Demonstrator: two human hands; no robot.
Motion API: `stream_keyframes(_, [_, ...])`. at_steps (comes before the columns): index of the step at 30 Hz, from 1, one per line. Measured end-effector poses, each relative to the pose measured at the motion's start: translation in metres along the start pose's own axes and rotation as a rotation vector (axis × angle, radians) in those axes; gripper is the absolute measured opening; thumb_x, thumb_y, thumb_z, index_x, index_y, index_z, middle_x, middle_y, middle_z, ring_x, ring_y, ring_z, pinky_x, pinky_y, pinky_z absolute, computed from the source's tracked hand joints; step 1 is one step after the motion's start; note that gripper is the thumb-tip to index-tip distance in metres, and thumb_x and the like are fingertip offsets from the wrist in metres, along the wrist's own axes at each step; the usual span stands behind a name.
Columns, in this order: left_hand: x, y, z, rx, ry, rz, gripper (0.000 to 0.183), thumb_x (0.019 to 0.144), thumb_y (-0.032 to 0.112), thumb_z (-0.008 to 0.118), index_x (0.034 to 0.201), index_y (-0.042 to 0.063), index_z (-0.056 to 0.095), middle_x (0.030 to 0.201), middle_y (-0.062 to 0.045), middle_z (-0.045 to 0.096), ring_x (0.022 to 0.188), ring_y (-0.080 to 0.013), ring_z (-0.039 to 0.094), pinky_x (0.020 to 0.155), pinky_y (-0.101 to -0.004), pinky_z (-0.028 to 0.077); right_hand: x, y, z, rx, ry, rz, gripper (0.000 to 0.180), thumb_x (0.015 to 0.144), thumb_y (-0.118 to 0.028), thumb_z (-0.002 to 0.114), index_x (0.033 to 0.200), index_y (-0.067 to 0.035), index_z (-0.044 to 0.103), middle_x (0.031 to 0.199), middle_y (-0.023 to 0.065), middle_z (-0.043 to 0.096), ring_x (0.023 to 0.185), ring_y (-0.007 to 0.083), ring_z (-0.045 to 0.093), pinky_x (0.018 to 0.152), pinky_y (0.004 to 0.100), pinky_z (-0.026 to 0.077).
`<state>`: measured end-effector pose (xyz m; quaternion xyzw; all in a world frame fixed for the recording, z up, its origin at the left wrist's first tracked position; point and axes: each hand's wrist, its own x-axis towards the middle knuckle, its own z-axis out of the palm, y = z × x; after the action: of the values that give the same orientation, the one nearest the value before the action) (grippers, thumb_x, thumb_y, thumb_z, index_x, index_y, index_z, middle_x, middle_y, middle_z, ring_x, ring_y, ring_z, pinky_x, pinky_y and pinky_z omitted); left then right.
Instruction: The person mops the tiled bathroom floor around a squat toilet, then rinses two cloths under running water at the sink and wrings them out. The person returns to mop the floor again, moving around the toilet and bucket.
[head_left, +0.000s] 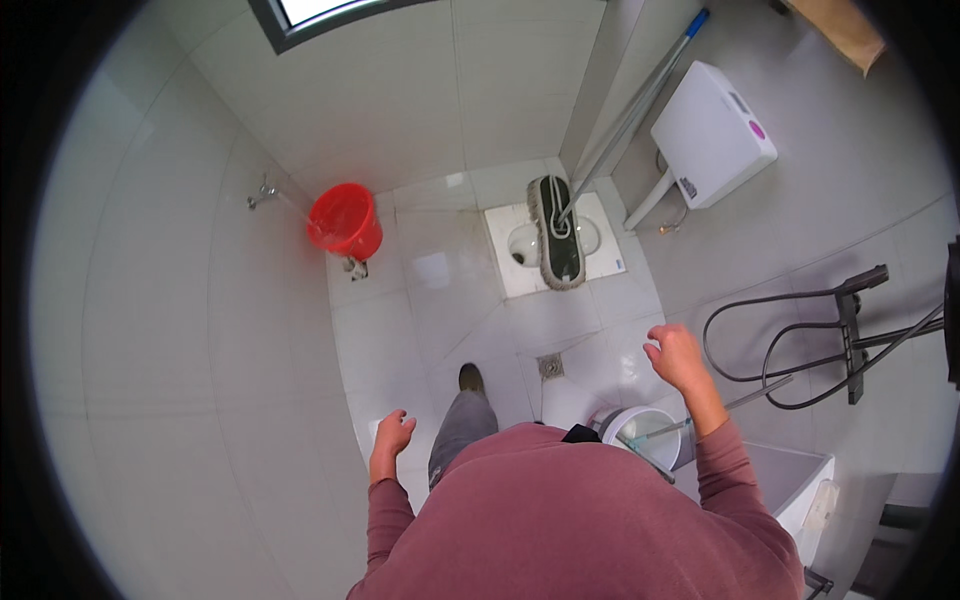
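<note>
My left hand (393, 436) hangs at my left side with its fingers loosely bent, holding nothing. My right hand (675, 356) is raised over the floor to the right, fingers apart and touching nothing. Ahead on the left, a red plastic bucket (364, 238) stands in the corner under a wall tap (262, 193), and water runs from the tap into it. A flat dust mop (556, 262) rests across the white squat toilet (517, 281). Its long metal handle leans back towards the far corner, with a blue end on top.
A white cistern (705, 139) hangs on the right wall, with a dark metal rack (847, 330) nearer. Beside my right hip stands a whitish bucket (660, 431) with a thin-handled tool in it. A floor drain (550, 366) and a window frame (281, 34) are also visible.
</note>
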<state>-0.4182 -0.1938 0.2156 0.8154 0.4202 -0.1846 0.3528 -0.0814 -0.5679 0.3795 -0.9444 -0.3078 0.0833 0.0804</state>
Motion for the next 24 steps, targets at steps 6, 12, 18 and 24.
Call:
stream_keyframes(6, [0.117, 0.067, -0.070, -0.160, 0.166, 0.207, 0.038, 0.081, 0.028, 0.055, 0.105, -0.002, 0.056, 0.097, -0.021, 0.061, 0.092, -0.0343, 0.058, 0.079, -0.0392, 0.046, 0.051, -0.005, -0.026, 0.089, 0.031, 0.245, 0.019, 0.074, -0.020, 0.061, 0.083, -0.003, 0.064, 0.083, 0.0154, 0.063, 0.080, 0.0326, 0.059, 0.069, 0.0392, 0.047])
stream_keyframes(12, [0.191, 0.124, -0.085, -0.232, 0.183, 0.384, 0.032, 0.081, 0.025, 0.054, 0.091, -0.004, 0.060, 0.087, -0.022, 0.062, 0.083, -0.0326, 0.060, 0.073, -0.0378, 0.046, 0.136, 0.055, -0.052, 0.315, 0.230, 0.409, 0.023, 0.078, -0.025, 0.061, 0.083, -0.003, 0.064, 0.076, 0.0130, 0.063, 0.067, 0.0229, 0.059, 0.063, 0.0321, 0.046])
stream_keyframes(18, [0.217, 0.160, -0.064, -0.165, 0.159, 0.285, 0.036, 0.081, 0.029, 0.052, 0.091, -0.004, 0.061, 0.086, -0.023, 0.061, 0.084, -0.0353, 0.059, 0.074, -0.0398, 0.046, 0.293, 0.157, -0.071, 0.586, 0.418, 0.368, 0.025, 0.081, -0.026, 0.057, 0.088, -0.002, 0.063, 0.074, 0.0108, 0.064, 0.067, 0.0206, 0.060, 0.064, 0.0311, 0.046])
stream_keyframes(24, [0.224, 0.192, -0.051, -0.110, 0.167, 0.073, 0.040, 0.080, 0.034, 0.050, 0.086, -0.004, 0.062, 0.083, -0.023, 0.062, 0.082, -0.0377, 0.059, 0.073, -0.0416, 0.046, 0.499, 0.256, -0.092, 0.644, 0.553, 0.370, 0.041, 0.081, -0.028, 0.056, 0.112, -0.002, 0.051, 0.101, 0.0169, 0.060, 0.090, 0.0258, 0.058, 0.078, 0.0336, 0.045])
